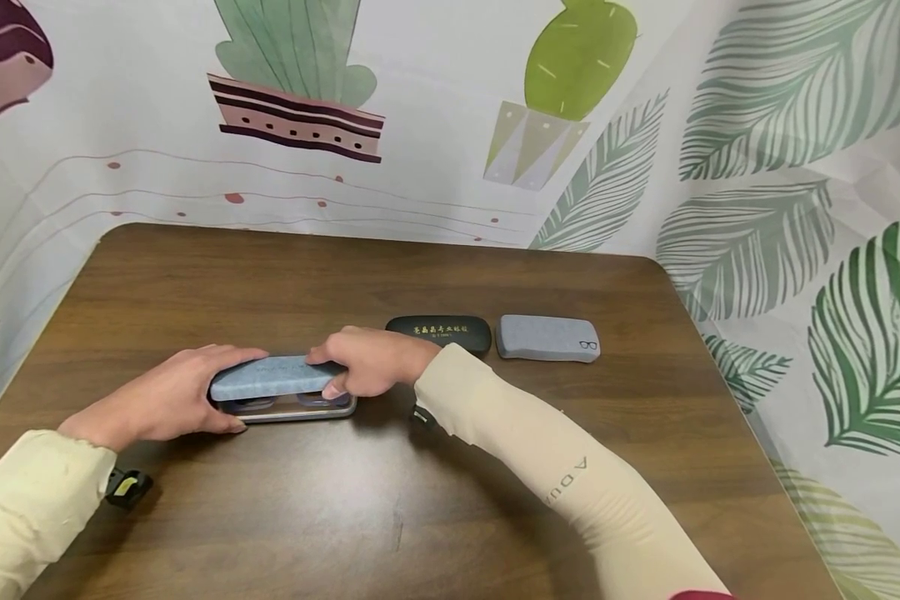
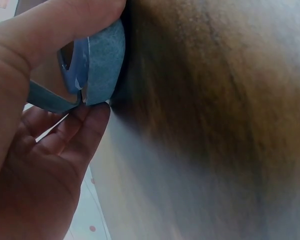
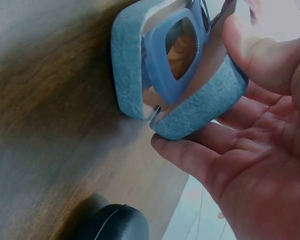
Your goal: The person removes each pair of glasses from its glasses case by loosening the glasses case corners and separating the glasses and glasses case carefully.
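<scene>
A light-blue glasses case (image 1: 270,379) lies on the table at the left, its lid partly raised. Inside, a pair of glasses with thick blue frames (image 3: 157,65) shows through the gap. My left hand (image 1: 172,396) grips the case's left end, thumb at the front of the base and fingers behind. At the right end, my right hand (image 1: 378,362) holds the lid, with the thumb at its front edge and the fingers over the top and back. The right wrist view shows that thumb inside the lid's rim.
A black glasses case (image 1: 457,325) with gold lettering sits behind the right wrist. Right of it lies a grey-blue case (image 1: 543,333) with a small glasses print. The brown wooden table (image 1: 390,525) meets a plant-patterned cloth (image 1: 435,167) at its back edge.
</scene>
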Available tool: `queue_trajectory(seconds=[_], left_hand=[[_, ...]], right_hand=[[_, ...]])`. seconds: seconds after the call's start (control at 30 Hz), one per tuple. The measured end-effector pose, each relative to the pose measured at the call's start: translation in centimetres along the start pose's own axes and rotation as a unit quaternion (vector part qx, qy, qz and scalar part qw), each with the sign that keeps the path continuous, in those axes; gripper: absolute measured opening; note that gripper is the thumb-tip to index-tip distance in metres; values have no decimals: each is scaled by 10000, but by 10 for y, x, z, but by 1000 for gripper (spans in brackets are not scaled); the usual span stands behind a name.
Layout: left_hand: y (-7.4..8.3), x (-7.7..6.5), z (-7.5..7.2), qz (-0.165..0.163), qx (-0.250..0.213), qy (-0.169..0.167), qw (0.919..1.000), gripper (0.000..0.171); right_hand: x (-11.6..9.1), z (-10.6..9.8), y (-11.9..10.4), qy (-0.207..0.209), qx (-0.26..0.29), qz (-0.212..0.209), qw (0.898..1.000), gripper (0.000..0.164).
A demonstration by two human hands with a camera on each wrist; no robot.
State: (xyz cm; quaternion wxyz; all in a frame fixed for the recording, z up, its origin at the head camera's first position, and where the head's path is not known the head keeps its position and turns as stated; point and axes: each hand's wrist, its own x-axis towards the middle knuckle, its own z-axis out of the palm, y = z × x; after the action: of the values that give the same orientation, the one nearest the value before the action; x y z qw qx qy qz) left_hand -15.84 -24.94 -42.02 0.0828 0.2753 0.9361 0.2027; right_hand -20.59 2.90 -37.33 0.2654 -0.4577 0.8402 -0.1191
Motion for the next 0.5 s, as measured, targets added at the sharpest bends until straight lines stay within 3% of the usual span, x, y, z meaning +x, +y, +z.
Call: queue_trajectory(seconds=[0.23, 0.5], left_hand=[[-1, 0, 1, 2, -94, 13, 10000, 91], [-6, 2, 2, 31, -332, 237, 9992, 93]], right_hand=[[1, -4, 2, -76, 228, -1, 9997, 50], [2, -9, 10, -100, 1142, -96, 9934, 30]])
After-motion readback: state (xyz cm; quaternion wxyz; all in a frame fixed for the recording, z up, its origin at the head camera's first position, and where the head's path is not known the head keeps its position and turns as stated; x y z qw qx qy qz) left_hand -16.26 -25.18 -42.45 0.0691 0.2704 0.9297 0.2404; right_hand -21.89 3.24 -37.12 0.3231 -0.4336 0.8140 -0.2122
